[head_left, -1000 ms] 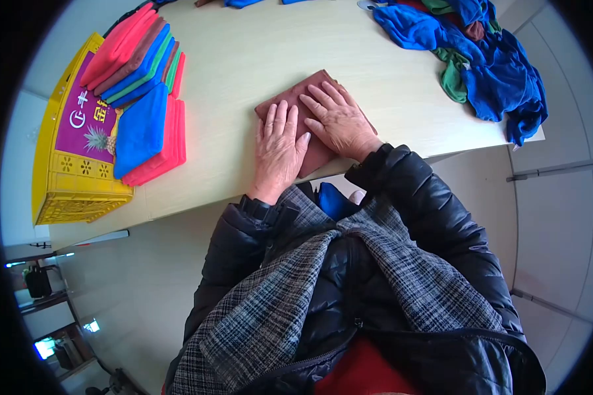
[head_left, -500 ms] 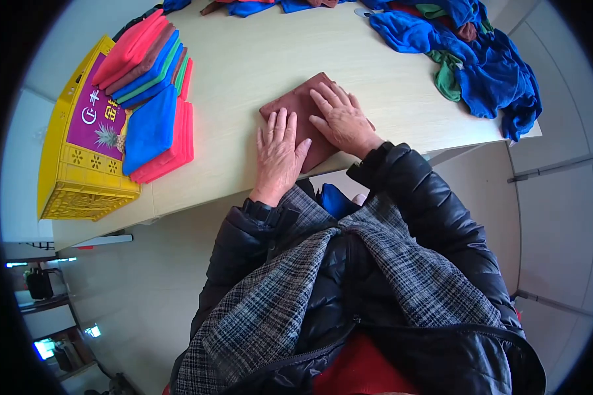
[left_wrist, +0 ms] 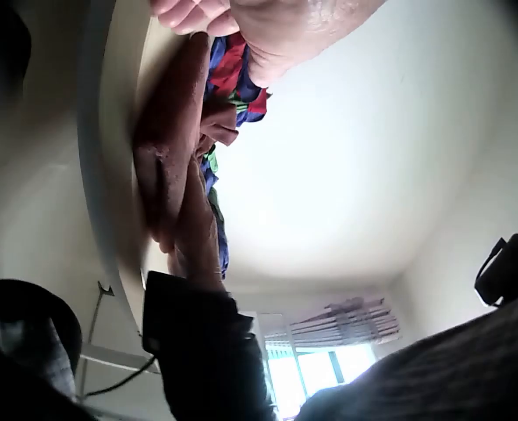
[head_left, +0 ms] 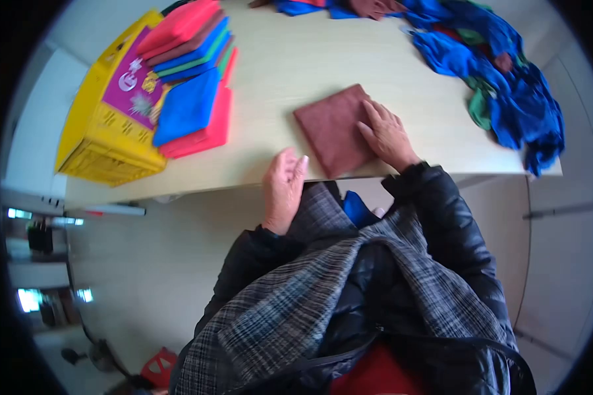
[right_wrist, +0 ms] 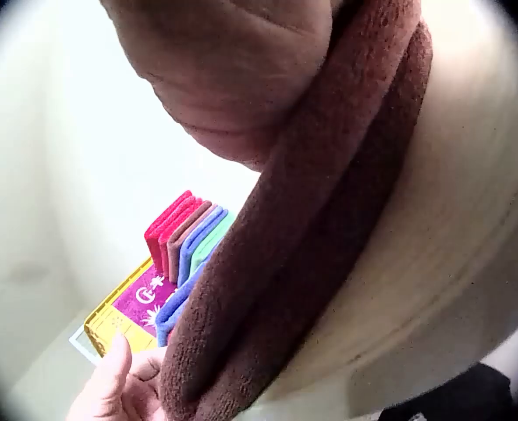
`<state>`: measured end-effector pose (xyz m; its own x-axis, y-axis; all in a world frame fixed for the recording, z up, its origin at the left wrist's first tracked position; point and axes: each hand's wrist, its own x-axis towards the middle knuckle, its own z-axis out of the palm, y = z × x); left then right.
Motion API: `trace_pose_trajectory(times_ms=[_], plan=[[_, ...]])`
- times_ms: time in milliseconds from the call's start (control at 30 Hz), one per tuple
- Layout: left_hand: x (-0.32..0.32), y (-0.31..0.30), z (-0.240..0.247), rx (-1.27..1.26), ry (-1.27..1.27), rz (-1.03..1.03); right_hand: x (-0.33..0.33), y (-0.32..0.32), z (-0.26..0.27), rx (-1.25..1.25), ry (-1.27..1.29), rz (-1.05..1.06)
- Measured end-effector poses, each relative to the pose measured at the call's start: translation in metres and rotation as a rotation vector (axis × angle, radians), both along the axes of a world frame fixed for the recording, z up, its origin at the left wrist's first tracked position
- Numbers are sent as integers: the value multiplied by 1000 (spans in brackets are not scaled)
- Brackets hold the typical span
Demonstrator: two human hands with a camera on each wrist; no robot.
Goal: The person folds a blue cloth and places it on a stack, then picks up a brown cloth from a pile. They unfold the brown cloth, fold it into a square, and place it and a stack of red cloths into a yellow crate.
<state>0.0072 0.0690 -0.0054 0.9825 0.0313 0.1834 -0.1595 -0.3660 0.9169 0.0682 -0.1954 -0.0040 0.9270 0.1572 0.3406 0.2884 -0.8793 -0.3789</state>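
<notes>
A folded brown towel point(head_left: 331, 128) lies flat near the front edge of the table. My right hand point(head_left: 390, 137) rests on the towel's right side, thumb and fingers spread over its edge. The right wrist view shows the palm point(right_wrist: 233, 70) against the thick folded layers. To the left of the towel, my left hand point(head_left: 284, 189) hovers by the table edge, away from the cloth, fingers loosely bent and holding nothing. In the left wrist view, that hand is partly cut off at the top.
On the left, folded red, brown, blue and green towels point(head_left: 188, 108) are stacked against a yellow crate point(head_left: 112, 141) with a purple label. Unfolded blue, green and red cloths point(head_left: 507, 85) heap along the right and far edges of the table point(head_left: 277, 79).
The left hand has come off the brown towel and drawn back toward the table's front edge. My right hand stays on the towel's right side. The head view has swung left.
</notes>
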Motion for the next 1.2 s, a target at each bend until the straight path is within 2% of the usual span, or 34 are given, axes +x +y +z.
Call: trace_pose_trajectory(times_ms=[133, 200, 267, 300, 333, 400, 467, 533, 600, 667, 800, 867, 933, 1000, 1133, 1200], plan=[[-29, 25, -4, -171, 162, 6, -6, 33, 3, -5, 18, 139], [-36, 41, -17, -296, 395, -15, -12, 46, 4, -12, 11, 183], [-43, 40, 2, -553, 638, -67, -21, 61, 7, 0, 32, 298], [-41, 40, -10, -839, 629, -142, -25, 67, 5, -14, 15, 339], [-42, 38, -11, -836, 621, -133, -29, 73, 5, -9, 11, 349], [-46, 37, -14, -1239, 722, -59, -37, 82, 7, -1, 25, 435], [-52, 42, -9, -1196, 634, -26, -40, 78, 11, 45, 41, 458], [-51, 51, 2, -1152, 550, 2, -41, 64, 9, 195, 106, 325], [-41, 73, 31, -1023, 596, 87, -37, 44, -1, 210, 85, 286], [-25, 89, 70, -957, 482, 116, -34, 27, -14, 111, -28, 223], [29, 131, 144, -880, 237, 120, -42, 22, -11, 73, -83, 177], [54, 147, 180, -911, 160, 93, -43, 22, -9, 67, -85, 176], [77, 161, 194, -1019, 96, 32, -43, 22, -8, 56, -93, 173], [104, 172, 179, -1033, 13, 45, -43, 22, -7, 56, -102, 165], [155, 201, 99, -1224, 223, 350, -45, 25, -5, 48, -128, 152], [162, 216, 76, -1277, 295, 288, -44, 25, -5, 55, -130, 144]])
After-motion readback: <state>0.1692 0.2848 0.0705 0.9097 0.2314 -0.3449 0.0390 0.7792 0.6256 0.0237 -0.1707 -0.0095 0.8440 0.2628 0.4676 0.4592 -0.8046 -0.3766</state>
